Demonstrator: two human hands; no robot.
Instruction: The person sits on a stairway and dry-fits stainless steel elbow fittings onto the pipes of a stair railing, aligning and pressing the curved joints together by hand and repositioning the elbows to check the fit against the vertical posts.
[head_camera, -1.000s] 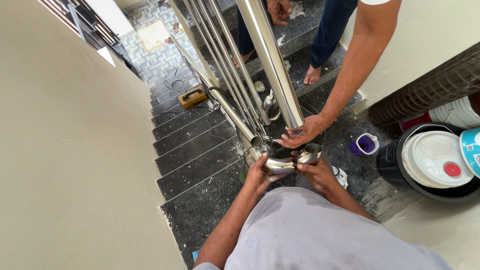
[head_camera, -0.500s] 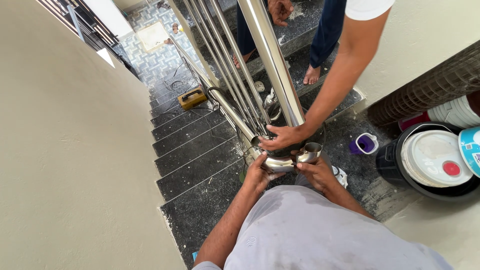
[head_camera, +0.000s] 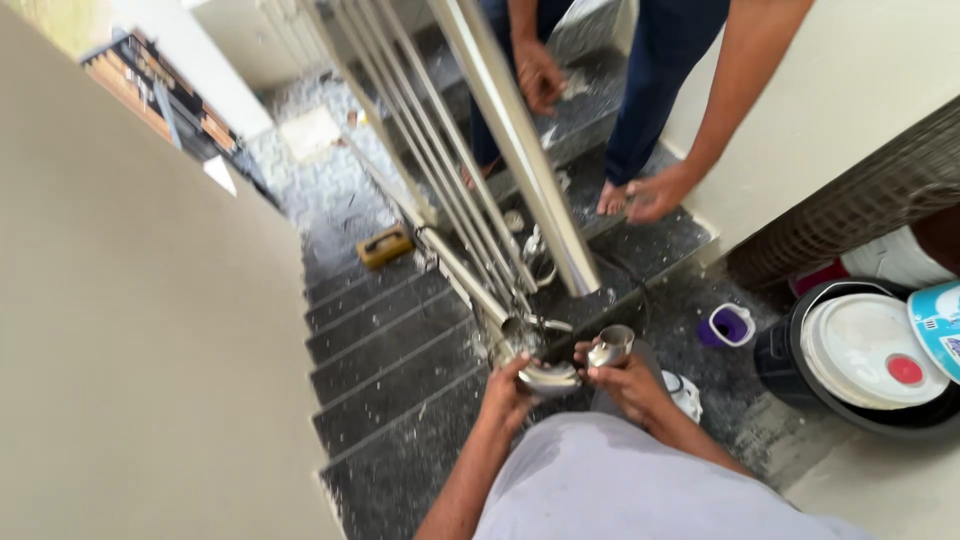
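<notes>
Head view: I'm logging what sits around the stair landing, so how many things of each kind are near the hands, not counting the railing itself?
Steel elbow fitting, held by both the left hand and the right hand: 1
Purple cup: 1
White-lidded bucket: 1
Yellow tool on the stairs: 1
Total: 4

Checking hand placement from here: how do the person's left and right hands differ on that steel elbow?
The left hand grips the steel elbow at its lower end by the railing; the right hand holds the upturned open end. The left arm comes in straighter, the right is bent. Both are bare and closed on the elbow.
</notes>
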